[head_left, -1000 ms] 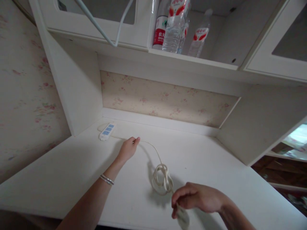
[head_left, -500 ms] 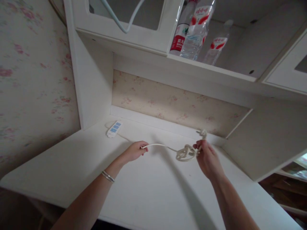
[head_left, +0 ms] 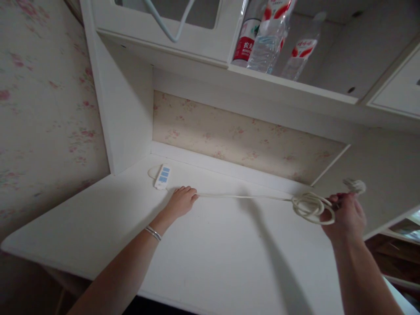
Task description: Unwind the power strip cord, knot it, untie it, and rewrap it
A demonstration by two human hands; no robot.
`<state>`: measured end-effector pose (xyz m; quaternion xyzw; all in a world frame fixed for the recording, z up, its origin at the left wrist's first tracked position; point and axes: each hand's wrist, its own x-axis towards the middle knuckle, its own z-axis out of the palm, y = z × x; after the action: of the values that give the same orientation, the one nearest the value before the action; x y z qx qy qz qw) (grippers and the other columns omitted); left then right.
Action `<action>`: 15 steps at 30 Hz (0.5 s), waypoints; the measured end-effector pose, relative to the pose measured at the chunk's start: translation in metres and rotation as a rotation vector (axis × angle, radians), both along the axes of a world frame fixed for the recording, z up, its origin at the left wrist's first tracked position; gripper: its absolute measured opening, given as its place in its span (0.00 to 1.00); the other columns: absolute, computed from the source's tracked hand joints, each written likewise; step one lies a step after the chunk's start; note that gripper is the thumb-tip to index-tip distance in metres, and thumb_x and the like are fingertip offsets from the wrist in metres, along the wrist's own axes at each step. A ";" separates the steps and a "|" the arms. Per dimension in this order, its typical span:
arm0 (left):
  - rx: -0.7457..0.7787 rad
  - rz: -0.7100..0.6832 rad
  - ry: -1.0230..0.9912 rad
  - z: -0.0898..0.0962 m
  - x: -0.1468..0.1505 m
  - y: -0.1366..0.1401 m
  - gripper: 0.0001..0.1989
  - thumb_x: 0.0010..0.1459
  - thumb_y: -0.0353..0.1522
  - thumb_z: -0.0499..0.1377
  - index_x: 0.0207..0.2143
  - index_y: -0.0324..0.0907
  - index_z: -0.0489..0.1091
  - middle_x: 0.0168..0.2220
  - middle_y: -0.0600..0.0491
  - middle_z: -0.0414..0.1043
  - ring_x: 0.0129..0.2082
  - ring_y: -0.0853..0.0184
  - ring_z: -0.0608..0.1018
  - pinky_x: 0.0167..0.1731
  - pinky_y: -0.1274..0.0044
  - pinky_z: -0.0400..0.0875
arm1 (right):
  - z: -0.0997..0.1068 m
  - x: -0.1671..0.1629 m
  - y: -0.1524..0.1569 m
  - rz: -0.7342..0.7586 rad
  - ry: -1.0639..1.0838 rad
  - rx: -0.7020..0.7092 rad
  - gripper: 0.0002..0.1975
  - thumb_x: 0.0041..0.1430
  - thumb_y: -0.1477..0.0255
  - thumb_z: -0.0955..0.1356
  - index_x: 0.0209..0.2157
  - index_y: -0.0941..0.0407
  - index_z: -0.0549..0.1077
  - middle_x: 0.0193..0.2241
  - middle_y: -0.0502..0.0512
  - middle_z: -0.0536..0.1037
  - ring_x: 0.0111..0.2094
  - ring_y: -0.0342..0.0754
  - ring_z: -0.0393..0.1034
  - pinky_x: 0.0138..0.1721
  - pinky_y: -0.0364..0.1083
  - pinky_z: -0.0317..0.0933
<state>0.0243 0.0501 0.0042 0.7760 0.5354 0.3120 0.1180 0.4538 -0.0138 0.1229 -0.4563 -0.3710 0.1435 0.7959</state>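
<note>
A white power strip (head_left: 162, 176) with blue socket panels lies at the back left of the white desk (head_left: 210, 253). Its pale power cord (head_left: 243, 197) runs to the right in a nearly straight line. Close beside the strip, my left hand (head_left: 182, 200) is closed round the cord, low over the desk top. On the right, my right hand (head_left: 346, 216) grips the coiled part of the cord, raised above the desk. The plug (head_left: 356, 186) sticks up past its fingers, a little blurred. Loose loops hang to the left of that hand.
Plastic bottles (head_left: 271, 39) stand on an open cabinet shelf (head_left: 292, 85) overhead. A cabinet door (head_left: 164, 48) is at the upper left, with a pale bent tube (head_left: 173, 37) in front. A side panel (head_left: 124, 109) and flowered wallpaper (head_left: 49, 131) border the left.
My right hand has moved right with the coil and plug, drawing the cord straighter between my hands. My left hand has shifted slightly left, nearer the strip. The loops look wider.
</note>
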 end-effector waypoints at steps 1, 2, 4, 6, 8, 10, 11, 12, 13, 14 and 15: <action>-0.053 0.033 -0.073 0.001 0.000 0.002 0.10 0.58 0.36 0.51 0.35 0.43 0.71 0.37 0.47 0.73 0.42 0.61 0.71 0.44 0.72 0.59 | -0.004 -0.009 -0.002 0.027 0.009 -0.012 0.13 0.50 0.58 0.69 0.24 0.53 0.68 0.21 0.48 0.65 0.19 0.39 0.59 0.20 0.43 0.55; -0.105 0.063 -0.145 0.003 -0.001 0.004 0.10 0.58 0.36 0.52 0.35 0.44 0.70 0.37 0.48 0.73 0.41 0.61 0.72 0.43 0.72 0.60 | -0.009 -0.020 -0.005 0.081 -0.024 -0.082 0.14 0.48 0.58 0.70 0.25 0.55 0.69 0.21 0.48 0.66 0.20 0.39 0.59 0.20 0.42 0.54; -0.184 0.104 -0.247 0.006 0.000 0.008 0.10 0.57 0.36 0.52 0.33 0.43 0.70 0.33 0.49 0.73 0.38 0.62 0.72 0.38 0.74 0.61 | -0.018 -0.047 -0.012 0.276 -0.162 -0.291 0.16 0.48 0.58 0.71 0.25 0.57 0.70 0.21 0.48 0.67 0.21 0.39 0.60 0.21 0.40 0.56; -0.232 0.110 -0.299 0.010 0.002 0.012 0.11 0.56 0.36 0.51 0.28 0.41 0.69 0.28 0.49 0.72 0.32 0.64 0.72 0.31 0.76 0.61 | -0.024 -0.079 -0.020 0.547 -0.333 -0.524 0.17 0.51 0.58 0.68 0.24 0.59 0.69 0.21 0.50 0.70 0.22 0.40 0.62 0.24 0.41 0.58; -0.292 0.083 -0.374 0.015 0.005 0.013 0.12 0.56 0.35 0.49 0.26 0.39 0.68 0.24 0.51 0.69 0.23 0.68 0.69 0.23 0.78 0.59 | -0.029 -0.115 -0.027 0.762 -0.452 -0.634 0.19 0.54 0.57 0.66 0.24 0.60 0.70 0.21 0.52 0.72 0.22 0.41 0.64 0.26 0.42 0.60; -0.342 0.038 -0.446 0.020 0.008 0.010 0.14 0.56 0.36 0.47 0.30 0.38 0.68 0.22 0.53 0.67 0.17 0.73 0.64 0.18 0.79 0.54 | -0.034 -0.152 -0.030 0.887 -0.508 -0.666 0.20 0.55 0.56 0.65 0.26 0.60 0.70 0.22 0.54 0.74 0.23 0.42 0.66 0.28 0.43 0.61; -0.360 0.010 -0.489 0.023 0.010 0.007 0.15 0.56 0.37 0.46 0.32 0.37 0.68 0.23 0.53 0.67 0.15 0.74 0.61 0.17 0.79 0.53 | -0.036 -0.169 -0.029 0.917 -0.510 -0.667 0.20 0.55 0.56 0.65 0.26 0.60 0.70 0.23 0.54 0.74 0.24 0.43 0.67 0.29 0.43 0.62; -0.383 -0.030 -0.545 0.026 0.011 0.002 0.16 0.56 0.39 0.47 0.33 0.37 0.68 0.24 0.53 0.67 0.15 0.76 0.60 0.16 0.80 0.52 | -0.039 -0.186 -0.028 0.934 -0.492 -0.662 0.20 0.54 0.56 0.66 0.26 0.60 0.70 0.24 0.54 0.75 0.24 0.43 0.67 0.28 0.43 0.62; -0.409 -0.079 -0.606 0.030 0.012 -0.003 0.18 0.56 0.41 0.47 0.34 0.37 0.68 0.26 0.53 0.68 0.15 0.77 0.60 0.16 0.80 0.52 | -0.042 -0.201 -0.025 0.940 -0.467 -0.651 0.19 0.54 0.55 0.66 0.26 0.60 0.69 0.25 0.54 0.75 0.24 0.43 0.67 0.28 0.43 0.62; -0.454 -0.151 -0.695 0.034 0.013 -0.009 0.19 0.55 0.43 0.48 0.34 0.37 0.68 0.28 0.53 0.68 0.16 0.77 0.60 0.16 0.80 0.52 | -0.045 -0.214 -0.021 0.946 -0.438 -0.638 0.19 0.53 0.55 0.66 0.27 0.59 0.69 0.26 0.54 0.75 0.24 0.43 0.68 0.28 0.43 0.62; -0.508 -0.228 -0.762 0.038 0.014 -0.016 0.19 0.54 0.44 0.49 0.34 0.37 0.68 0.29 0.53 0.68 0.17 0.77 0.61 0.17 0.81 0.52 | -0.047 -0.227 -0.017 0.948 -0.410 -0.620 0.19 0.54 0.55 0.65 0.27 0.59 0.69 0.26 0.54 0.75 0.24 0.43 0.68 0.28 0.43 0.62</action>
<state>0.0385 0.0341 0.0421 0.6066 0.4249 0.4186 0.5257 0.2272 -0.0307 0.0758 -0.4705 -0.6208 0.4932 0.3874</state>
